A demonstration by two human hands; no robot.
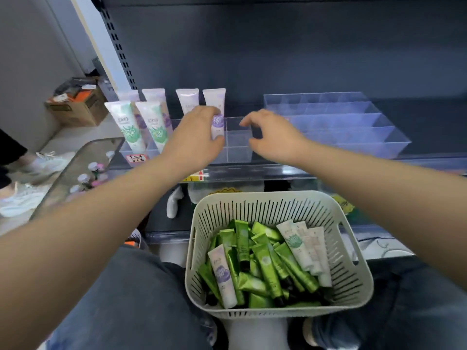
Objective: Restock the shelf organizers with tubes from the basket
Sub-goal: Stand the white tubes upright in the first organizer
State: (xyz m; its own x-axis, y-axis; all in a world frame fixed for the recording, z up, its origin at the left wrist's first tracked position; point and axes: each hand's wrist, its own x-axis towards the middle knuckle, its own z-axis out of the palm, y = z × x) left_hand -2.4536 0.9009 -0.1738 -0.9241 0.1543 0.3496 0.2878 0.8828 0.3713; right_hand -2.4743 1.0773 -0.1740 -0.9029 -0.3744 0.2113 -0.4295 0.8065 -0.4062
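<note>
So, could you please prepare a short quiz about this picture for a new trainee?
1. True or false: the left hand holds a purple-label tube.
2. Most tubes in the basket are: A) green, B) purple, C) red.
3. Fill the gap: the large clear organizer on the right holds ___ tubes.
Key: 1 true; 2 A; 3 no.

Left hand (194,140) and right hand (273,137) both bare. Left forearm (101,210) and right forearm (379,188) uncovered all the way to the frame edges. Legs in dark blue-grey denim trousers (121,299), fabric slightly faded and mottled, same cloth on both thighs, low in frame.
</note>
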